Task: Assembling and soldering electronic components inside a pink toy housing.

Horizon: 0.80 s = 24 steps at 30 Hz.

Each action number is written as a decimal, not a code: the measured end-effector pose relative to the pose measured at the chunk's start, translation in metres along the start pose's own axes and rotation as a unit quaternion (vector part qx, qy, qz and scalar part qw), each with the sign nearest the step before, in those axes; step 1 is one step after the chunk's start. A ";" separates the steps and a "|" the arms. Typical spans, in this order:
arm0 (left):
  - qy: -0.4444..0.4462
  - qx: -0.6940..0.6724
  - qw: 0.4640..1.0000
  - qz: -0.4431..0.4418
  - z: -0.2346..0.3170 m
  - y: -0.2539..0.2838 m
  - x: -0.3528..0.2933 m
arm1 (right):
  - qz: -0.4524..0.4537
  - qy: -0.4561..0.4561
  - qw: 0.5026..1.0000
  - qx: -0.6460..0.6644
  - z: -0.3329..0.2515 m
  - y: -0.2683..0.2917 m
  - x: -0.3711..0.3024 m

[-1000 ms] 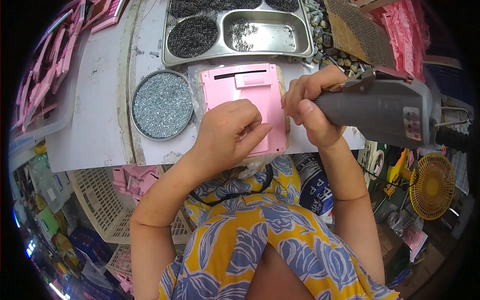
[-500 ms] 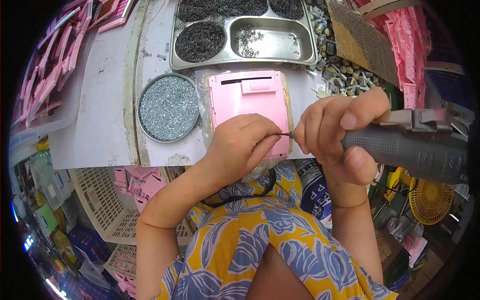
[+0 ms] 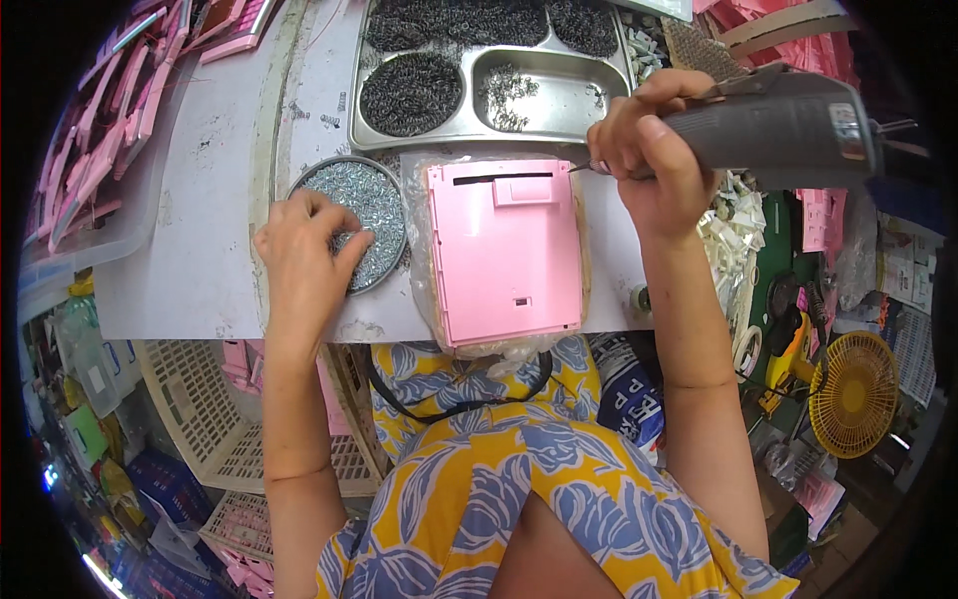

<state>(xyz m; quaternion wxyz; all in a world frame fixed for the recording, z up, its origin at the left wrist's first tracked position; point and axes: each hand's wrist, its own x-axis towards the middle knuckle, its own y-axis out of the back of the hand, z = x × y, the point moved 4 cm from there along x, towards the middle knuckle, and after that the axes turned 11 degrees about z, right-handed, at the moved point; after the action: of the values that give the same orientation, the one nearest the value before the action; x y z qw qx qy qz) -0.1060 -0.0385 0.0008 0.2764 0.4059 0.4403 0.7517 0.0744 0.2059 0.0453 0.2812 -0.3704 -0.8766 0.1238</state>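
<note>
My right hand is wrapped round a dark grey electric screwdriver. Its bit reaches the upper right corner of a pink plastic housing, which lies flat on a plastic-wrapped pad. The housing has a long dark slot and a raised block near its far edge. At the left, my left hand dips into a round dish of small silvery screws. Its fingers are curled and the thumb is close to the index finger; whatever lies between them is too small to make out.
Behind the housing stands a metal compartment tray with dark springs. Pink parts fill a clear bin at the left. White and grey small parts lie at the right, near a yellow fan. A beige crate sits below the table edge.
My left hand has left the bit and moved left into the screw dish. My right hand has carried the screwdriver away from me, from the housing's near part to its far right corner.
</note>
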 end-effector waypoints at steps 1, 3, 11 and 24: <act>-0.006 -0.025 1.000 -0.010 -0.002 -0.003 -0.002 | 0.006 -0.004 1.000 -0.013 0.005 -0.001 0.000; 0.010 -0.068 0.998 0.013 -0.005 -0.003 0.001 | -0.022 -0.013 0.996 -0.091 0.008 -0.003 0.001; 0.004 -0.047 0.997 0.057 -0.021 -0.018 0.017 | -0.060 -0.037 0.991 -0.111 0.022 -0.001 0.007; -0.062 -0.250 0.963 0.084 0.040 0.006 -0.001 | -0.085 -0.080 0.992 0.050 -0.036 -0.072 -0.017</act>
<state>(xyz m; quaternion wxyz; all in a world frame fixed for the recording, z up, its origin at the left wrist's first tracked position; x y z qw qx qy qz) -0.0715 -0.0244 0.0176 0.3316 0.4053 0.1846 0.8316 0.0638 0.1440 0.0981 0.2377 -0.2688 -0.9174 0.1720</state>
